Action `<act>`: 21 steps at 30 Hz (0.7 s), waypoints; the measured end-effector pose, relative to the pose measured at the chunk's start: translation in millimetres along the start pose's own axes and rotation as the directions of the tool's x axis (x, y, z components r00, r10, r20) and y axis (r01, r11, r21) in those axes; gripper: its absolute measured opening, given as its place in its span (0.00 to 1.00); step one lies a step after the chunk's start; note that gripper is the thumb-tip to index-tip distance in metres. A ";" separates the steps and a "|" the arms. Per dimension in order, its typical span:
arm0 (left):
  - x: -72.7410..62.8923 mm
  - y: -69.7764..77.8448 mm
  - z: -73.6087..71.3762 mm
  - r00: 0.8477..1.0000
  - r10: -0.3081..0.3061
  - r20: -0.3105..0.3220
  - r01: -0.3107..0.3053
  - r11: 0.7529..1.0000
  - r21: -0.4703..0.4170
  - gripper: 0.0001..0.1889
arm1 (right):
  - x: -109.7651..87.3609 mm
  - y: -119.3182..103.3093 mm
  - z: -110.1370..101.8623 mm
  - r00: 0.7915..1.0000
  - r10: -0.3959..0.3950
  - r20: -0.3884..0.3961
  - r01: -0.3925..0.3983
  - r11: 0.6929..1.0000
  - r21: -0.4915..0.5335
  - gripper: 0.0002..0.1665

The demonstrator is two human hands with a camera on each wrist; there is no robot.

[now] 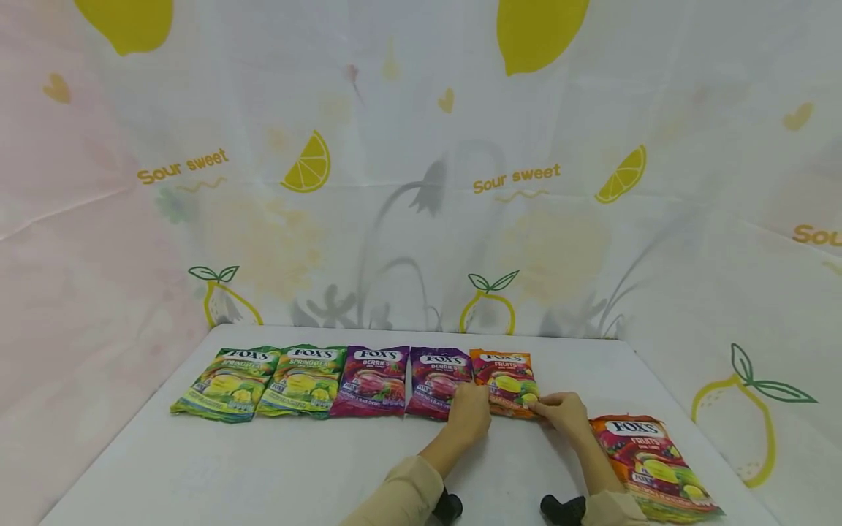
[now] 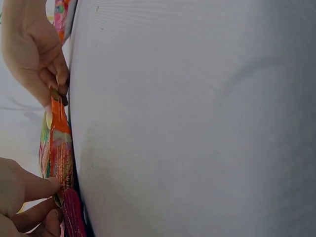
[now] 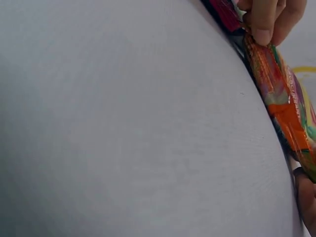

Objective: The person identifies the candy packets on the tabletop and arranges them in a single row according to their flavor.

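Observation:
An orange bag of Fox's Fruits candy [image 1: 505, 380] lies at the right end of a row of candy bags. My left hand [image 1: 470, 413] pinches its near left corner, beside the purple Berries bag [image 1: 434, 387] and partly covering that bag. With thumb and fingers my right hand [image 1: 564, 415] pinches the near right corner. Seen from the left wrist, the bag's near edge [image 2: 60, 148] stretches between both hands, low over the table. The right wrist view shows the left thumb [image 3: 262, 35] pressed on one corner of that bag; the right hand is mostly cut off there.
Another purple Berries bag [image 1: 371, 383] and two green Spring Tea bags [image 1: 302, 380] continue the row leftward. Closer to me, right of my right forearm, lies a second Fruits bag [image 1: 658, 467]. A white table [image 1: 263, 475] carries everything, with a lemon-printed cloth [image 1: 395, 219] behind.

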State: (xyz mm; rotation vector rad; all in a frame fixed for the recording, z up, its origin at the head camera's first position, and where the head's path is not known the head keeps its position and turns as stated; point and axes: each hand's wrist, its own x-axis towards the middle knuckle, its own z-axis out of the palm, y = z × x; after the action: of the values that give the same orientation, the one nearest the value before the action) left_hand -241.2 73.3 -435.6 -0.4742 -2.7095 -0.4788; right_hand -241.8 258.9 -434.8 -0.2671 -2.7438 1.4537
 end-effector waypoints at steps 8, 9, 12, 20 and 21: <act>0.9 -2.6 5.4 0.999 -0.038 -0.002 0.038 0.999 -0.036 0.03 | -5.8 1.2 -0.1 1.000 -0.002 0.003 0.002 0.999 -0.032 0.24; 0.8 -2.8 6.0 0.999 -0.042 -0.004 0.042 0.998 -0.041 0.03 | -6.9 0.6 -0.2 1.000 -0.002 0.004 0.002 0.999 -0.043 0.24; -0.2 -2.7 6.0 0.999 -0.049 0.002 0.049 0.998 -0.035 0.02 | -9.9 -0.3 -0.1 1.000 -0.006 0.001 0.006 0.997 -0.076 0.22; -2.6 -0.8 0.4 0.997 -0.058 0.048 0.059 0.998 -0.028 0.02 | -16.6 0.6 0.5 1.000 0.001 -0.013 -0.002 0.997 -0.080 0.21; -2.8 -0.8 0.2 0.997 -0.060 0.051 0.062 0.997 -0.038 0.03 | -17.3 1.1 0.4 1.000 -0.005 -0.013 0.004 0.997 -0.080 0.22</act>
State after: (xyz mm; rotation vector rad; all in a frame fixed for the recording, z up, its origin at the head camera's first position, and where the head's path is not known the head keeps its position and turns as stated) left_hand -239.1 71.9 -437.1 -0.4200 -2.7734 -0.5449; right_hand -224.7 256.3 -434.9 -0.2707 -2.7944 1.3373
